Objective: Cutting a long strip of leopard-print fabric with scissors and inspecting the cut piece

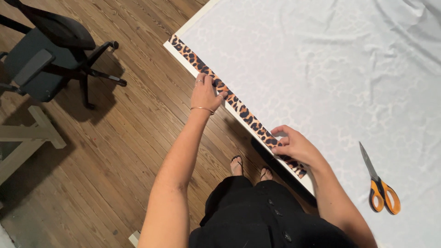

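So there's just one leopard-print fabric strip (239, 108) running along the near edge of the white table (193, 23), with one left hand (205, 94) pressing it down, fingers together, and one right hand (296, 147) further along, fingertips pinched on the strip's edge. One pair of orange-handled scissors (379, 183) lies shut on the pale patterned cloth (321, 69) covering the tabletop. Wood plank floor (115, 151) below, and a single black office chair (50, 55) off to the side.

Warm indoor light — soft shadows on floor, fabric bright, focus sharp.
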